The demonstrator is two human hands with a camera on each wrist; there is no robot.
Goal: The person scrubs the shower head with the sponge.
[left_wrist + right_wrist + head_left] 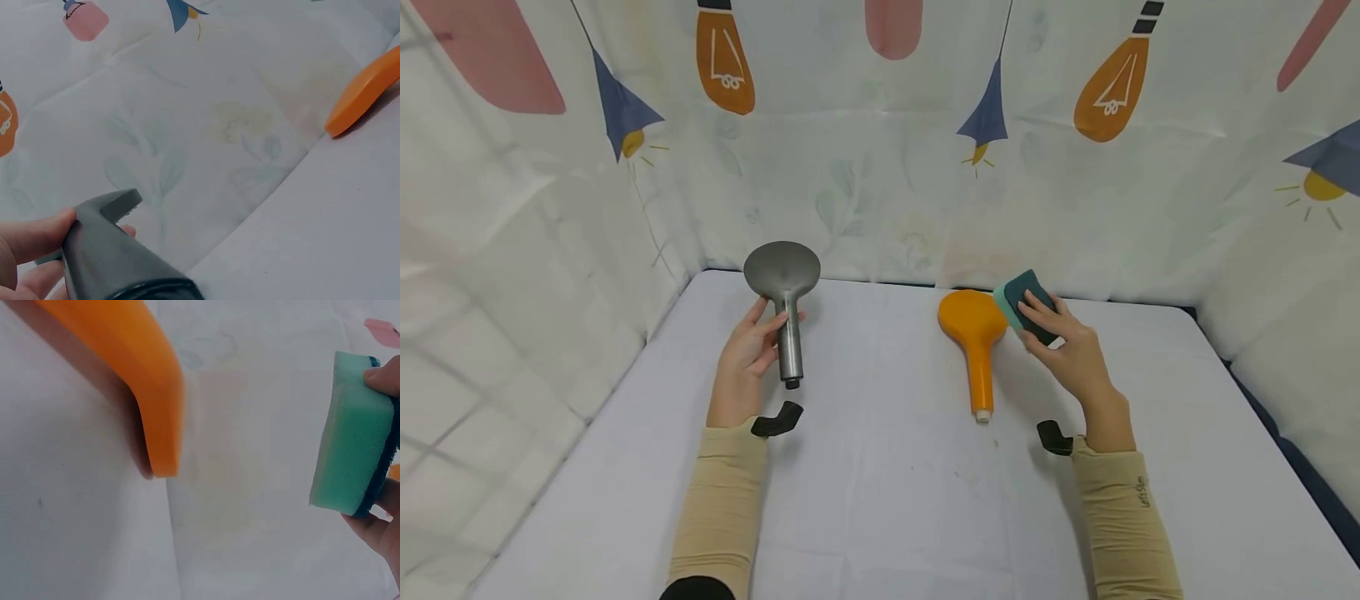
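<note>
1. Grasping the gray shower head (783, 268) in the left hand (747, 354), thumb and fingers round the neck and upper handle; held off the counter (880, 483), toward its far left corner.
2. Pinching the green sponge (1028, 293) between thumb and fingers of the right hand (1072, 350), raised near the far edge; apart from the orange shower head (973, 321) in the right wrist view.
3. Leaving the orange shower head lying free of both hands, near the middle of the far edge.
4. Could let the gray shower head twist or slip, given a smooth round handle and a broad head that looks top-heavy.
5. Could knock the orange shower head askew, or nudge it over the far edge, by swinging the sponge too low or too far left.
6. Could drop the sponge from too light a pinch, or squeeze the soft foam out of place.
7. Pointing the gray head toward the far edge, black-tipped end toward the near edge; long axis nearly far-to-near, exact tilt hard to tell.
8. Pointing the orange head the same way, long axis almost square to the far edge.
9. Slanting the sponge's long axis in the head view, green foam facing left.
</note>
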